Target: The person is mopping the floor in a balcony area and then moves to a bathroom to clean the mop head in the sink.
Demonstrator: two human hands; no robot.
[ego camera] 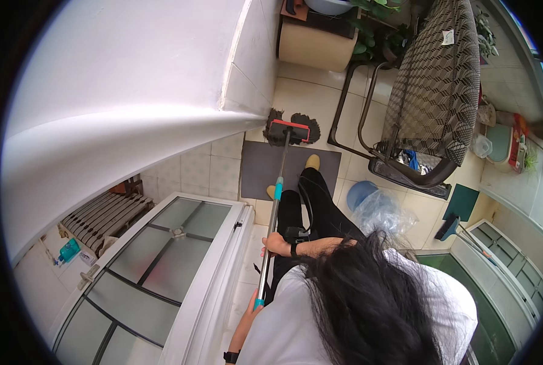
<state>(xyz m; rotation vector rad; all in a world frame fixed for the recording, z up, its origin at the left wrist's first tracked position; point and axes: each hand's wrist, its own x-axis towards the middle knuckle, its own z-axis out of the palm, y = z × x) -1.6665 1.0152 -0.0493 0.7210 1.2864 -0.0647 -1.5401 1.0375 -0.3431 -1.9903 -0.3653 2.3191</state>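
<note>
A mop with a metal pole (268, 244) and teal sleeves slants up the middle. My right hand (277, 245) wraps its middle, and below it my left hand (256, 305) holds the lower teal grip near the pole's end. The far end carries a mop head (292, 129) with a red-edged plate and dark strands. It rests on the beige tile floor (317, 93) beside the white wall's corner, just beyond a grey mat (258, 169). One yellow slipper (313, 161) is on the mat; the other shows partly at the pole's left.
A woven swing chair (435, 91) with a metal frame stands right. Near my legs is a blue bin (362, 194) with a clear plastic bag (385, 214). A broom (448, 228) lies farther right. A glazed white door (162, 246) fills the lower left. A cabinet (315, 45) stands ahead.
</note>
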